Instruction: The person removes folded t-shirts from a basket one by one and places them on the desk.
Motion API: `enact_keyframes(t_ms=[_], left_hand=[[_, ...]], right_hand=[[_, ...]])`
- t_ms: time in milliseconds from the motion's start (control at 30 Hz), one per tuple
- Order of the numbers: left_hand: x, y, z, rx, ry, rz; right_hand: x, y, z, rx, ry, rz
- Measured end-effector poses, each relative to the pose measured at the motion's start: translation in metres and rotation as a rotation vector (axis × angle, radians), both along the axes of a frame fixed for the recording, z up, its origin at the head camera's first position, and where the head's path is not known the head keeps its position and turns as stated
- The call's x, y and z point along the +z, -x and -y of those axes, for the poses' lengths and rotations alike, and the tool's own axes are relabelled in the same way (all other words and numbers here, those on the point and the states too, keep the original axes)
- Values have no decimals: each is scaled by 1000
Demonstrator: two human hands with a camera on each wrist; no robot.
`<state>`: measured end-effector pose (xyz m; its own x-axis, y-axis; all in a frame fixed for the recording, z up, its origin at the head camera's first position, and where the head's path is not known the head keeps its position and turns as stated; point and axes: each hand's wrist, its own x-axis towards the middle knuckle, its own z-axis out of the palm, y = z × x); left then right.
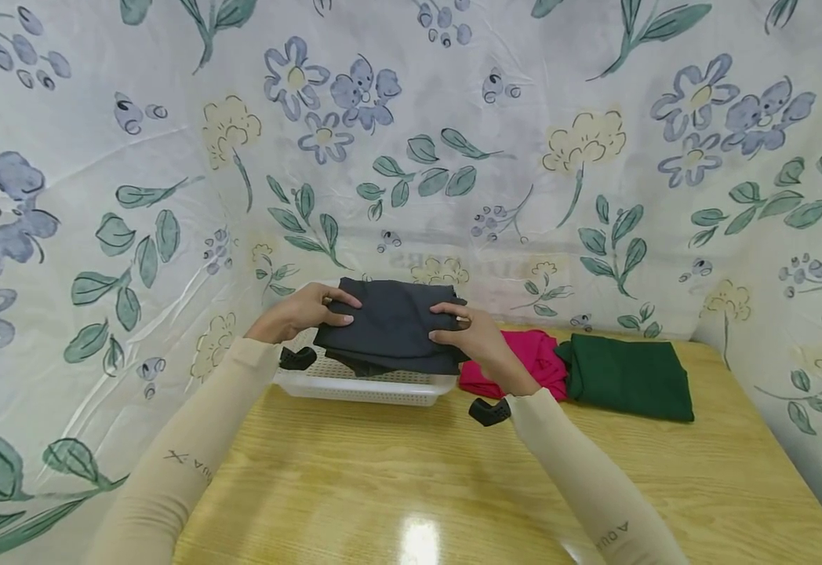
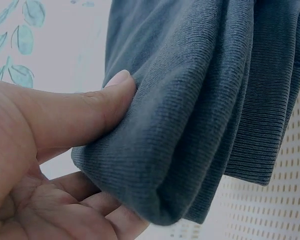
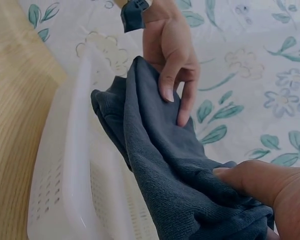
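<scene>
A folded dark grey garment (image 1: 393, 322) with ribbed edges is held up over a white plastic basket (image 1: 361, 391). My left hand (image 1: 305, 310) grips its left end, and in the left wrist view the thumb (image 2: 90, 112) lies on top with the fingers beneath the fold. At the other end my right hand (image 1: 478, 337) pinches the cloth, thumb on the near side in the right wrist view. The layers hang slightly loose below, above the perforated basket floor (image 2: 270, 210).
Right of the basket lies a crumpled pink-red cloth (image 1: 541, 361), and beside it a folded dark green cloth (image 1: 630, 377). All stand on a wooden table (image 1: 369, 463). Floral sheeting (image 1: 453, 196) hangs behind and at both sides, close to the basket's back.
</scene>
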<state>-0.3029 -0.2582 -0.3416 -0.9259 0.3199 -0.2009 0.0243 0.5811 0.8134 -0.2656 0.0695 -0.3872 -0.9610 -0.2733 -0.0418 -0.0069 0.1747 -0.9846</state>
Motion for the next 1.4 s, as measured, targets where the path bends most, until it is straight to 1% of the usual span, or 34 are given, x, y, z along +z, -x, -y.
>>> enact_keyframes(t_ms=[267, 433, 600, 833, 1033, 1167, 1267, 1400], left_hand=[[5, 2, -18, -13, -14, 8], [5, 0, -29, -18, -22, 6], [3, -1, -36, -44, -33, 1], [4, 0, -51, -51, -54, 1], [6, -2, -62, -84, -42, -14], [6, -3, -70, -107, -27, -27], [8, -5, -77, -122, -32, -28], [9, -7, -86, -141, -34, -25]], right_hand=[[5, -2, -19, -13, -27, -16], [6, -3, -30, -24, -49, -23], [5, -6, -41, -16, -44, -19], [8, -11, -55, -13, -31, -11], [8, -15, -69, -14, -23, -4], [8, -18, -79, -11, -13, -8], [7, -20, -86, -9, -14, -18], [6, -21, -96, -21, -38, -30]])
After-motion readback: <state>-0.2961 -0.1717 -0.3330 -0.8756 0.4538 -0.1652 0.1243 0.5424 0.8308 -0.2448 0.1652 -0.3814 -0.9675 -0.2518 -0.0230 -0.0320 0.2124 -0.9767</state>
